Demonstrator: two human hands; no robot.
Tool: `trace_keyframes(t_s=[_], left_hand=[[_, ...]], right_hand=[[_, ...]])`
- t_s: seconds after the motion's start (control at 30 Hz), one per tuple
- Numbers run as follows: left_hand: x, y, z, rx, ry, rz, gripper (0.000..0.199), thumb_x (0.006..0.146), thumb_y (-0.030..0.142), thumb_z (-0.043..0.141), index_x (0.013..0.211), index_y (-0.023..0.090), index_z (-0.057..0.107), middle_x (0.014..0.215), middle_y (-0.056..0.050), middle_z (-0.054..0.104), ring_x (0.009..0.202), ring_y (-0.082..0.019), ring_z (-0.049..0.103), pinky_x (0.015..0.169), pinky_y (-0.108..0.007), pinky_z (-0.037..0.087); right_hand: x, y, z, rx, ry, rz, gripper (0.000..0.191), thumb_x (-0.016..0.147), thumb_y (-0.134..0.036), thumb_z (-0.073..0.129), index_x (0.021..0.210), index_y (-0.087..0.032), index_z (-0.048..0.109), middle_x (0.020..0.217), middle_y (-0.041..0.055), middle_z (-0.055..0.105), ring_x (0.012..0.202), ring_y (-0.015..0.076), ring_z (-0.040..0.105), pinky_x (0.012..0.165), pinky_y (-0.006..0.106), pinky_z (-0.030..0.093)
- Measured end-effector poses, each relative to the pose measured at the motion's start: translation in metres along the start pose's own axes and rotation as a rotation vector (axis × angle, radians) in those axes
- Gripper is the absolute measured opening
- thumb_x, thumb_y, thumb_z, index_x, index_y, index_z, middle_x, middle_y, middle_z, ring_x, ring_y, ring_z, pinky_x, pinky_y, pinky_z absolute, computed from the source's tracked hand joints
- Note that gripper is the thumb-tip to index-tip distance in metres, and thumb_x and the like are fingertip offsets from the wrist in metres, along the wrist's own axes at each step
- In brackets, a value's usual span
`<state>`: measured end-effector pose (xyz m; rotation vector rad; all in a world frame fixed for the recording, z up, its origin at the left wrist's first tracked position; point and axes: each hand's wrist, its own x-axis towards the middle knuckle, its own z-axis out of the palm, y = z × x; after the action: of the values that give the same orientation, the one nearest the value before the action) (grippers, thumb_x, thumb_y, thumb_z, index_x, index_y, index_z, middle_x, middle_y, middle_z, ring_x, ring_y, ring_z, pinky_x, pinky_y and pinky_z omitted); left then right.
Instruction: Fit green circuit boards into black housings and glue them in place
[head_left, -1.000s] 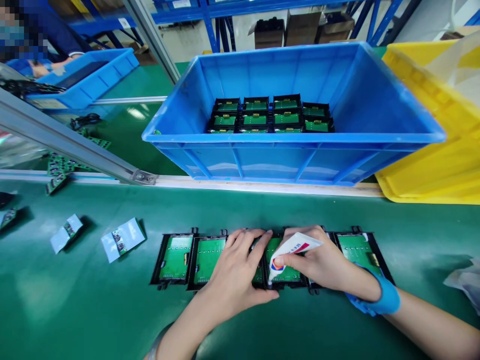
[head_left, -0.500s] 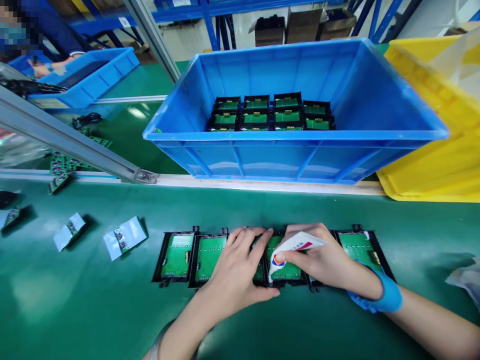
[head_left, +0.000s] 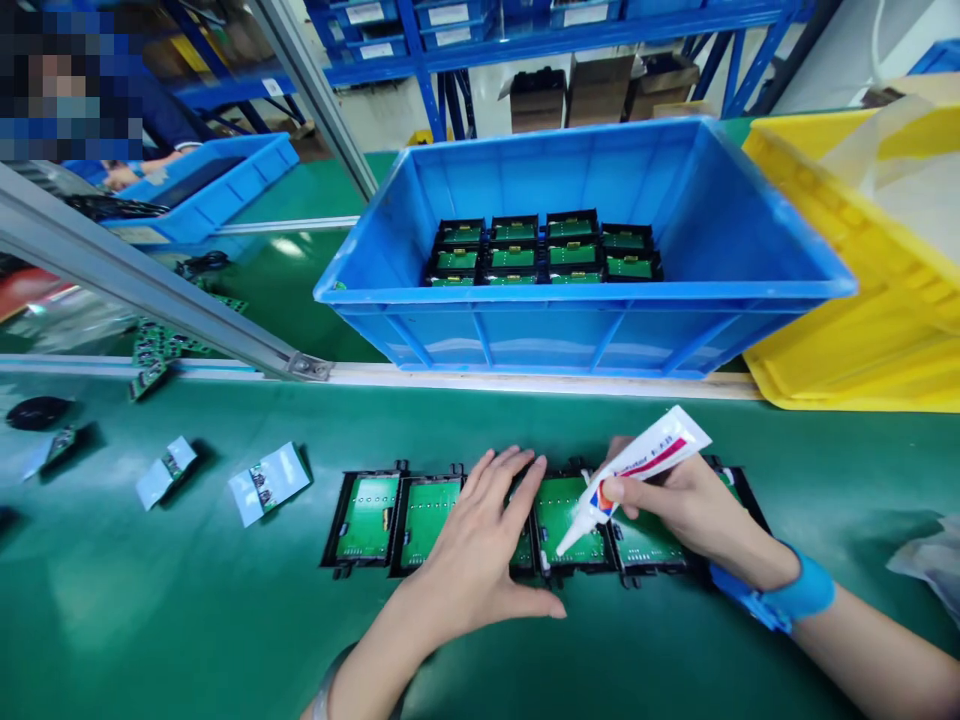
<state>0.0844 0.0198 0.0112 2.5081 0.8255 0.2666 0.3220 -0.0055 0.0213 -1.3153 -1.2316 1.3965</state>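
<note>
Several black frames with green circuit boards (head_left: 365,520) lie side by side in a row on the green table. My left hand (head_left: 480,545) rests over the middle of the row with its fingers spread, partly hiding the boards under it. In my right hand (head_left: 660,500) is a white tube (head_left: 649,448) with red and blue print, gripped between thumb and fingers. The tube slants down to the left, its nozzle over the lower left part of a board (head_left: 559,495). A little white paste shows at that frame's lower left corner.
Behind the row stands a blue bin (head_left: 585,335) holding more framed boards. A yellow bin (head_left: 855,350) is at the right. Loose wrapped boards (head_left: 270,483) lie left; a metal post (head_left: 187,290) slants beyond them. A person's hand (head_left: 120,178) shows far left.
My right hand has turned the tube, which now points more to the left and shows its printed side. The nozzle has shifted slightly right from the frame's edge. The camera view has also shifted.
</note>
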Motion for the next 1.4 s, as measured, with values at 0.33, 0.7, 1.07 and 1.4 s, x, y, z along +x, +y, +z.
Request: trace_keyframes(t_s=[0.33, 0.7, 1.07, 1.4], left_hand=[[-0.049, -0.034, -0.037, 0.071, 0.001, -0.061, 0.123, 0.060, 0.055, 0.087, 0.153, 0.024, 0.013, 0.147, -0.019, 0.041, 0.138, -0.041, 0.035, 0.111, -0.066, 0.026], [-0.055, -0.041, -0.021, 0.017, 0.143, -0.065, 0.099, 0.062, 0.049, 0.084, 0.143, 0.016, 0.037, 0.131, -0.016, 0.055, 0.127, -0.037, 0.048, 0.112, -0.061, 0.026], [-0.060, -0.046, -0.011, -0.022, 0.182, -0.048, 0.099, 0.065, 0.059, 0.079, 0.142, 0.012, 0.037, 0.140, -0.017, 0.051, 0.133, -0.034, 0.042, 0.117, -0.053, 0.014], [-0.061, -0.051, 0.001, -0.051, 0.246, -0.039, 0.099, 0.067, 0.063, 0.075, 0.142, 0.011, 0.037, 0.136, -0.016, 0.054, 0.131, -0.033, 0.044, 0.118, -0.051, 0.009]], right_hand=[[-0.019, -0.005, 0.026, -0.195, 0.283, -0.057, 0.033, 0.079, -0.049, 0.070, 0.063, -0.021, 0.068, 0.063, 0.0030, 0.066, 0.059, 0.0177, 0.063, 0.055, 0.024, 0.052], [-0.031, 0.012, 0.041, -1.068, -0.029, -0.791, 0.046, 0.096, -0.019, 0.043, 0.141, -0.021, 0.049, 0.106, 0.0130, 0.065, 0.093, 0.0233, 0.066, 0.073, 0.029, 0.054], [-0.018, -0.005, 0.052, -1.317, -0.209, -0.865, 0.054, 0.100, -0.029, 0.035, 0.152, -0.015, 0.029, 0.093, 0.0142, 0.066, 0.078, 0.0226, 0.067, 0.066, 0.028, 0.053], [-0.008, -0.014, 0.055, -1.449, -0.293, -1.009, 0.055, 0.103, -0.043, 0.025, 0.136, -0.004, 0.045, 0.086, 0.0148, 0.065, 0.072, 0.0204, 0.067, 0.065, 0.027, 0.053]])
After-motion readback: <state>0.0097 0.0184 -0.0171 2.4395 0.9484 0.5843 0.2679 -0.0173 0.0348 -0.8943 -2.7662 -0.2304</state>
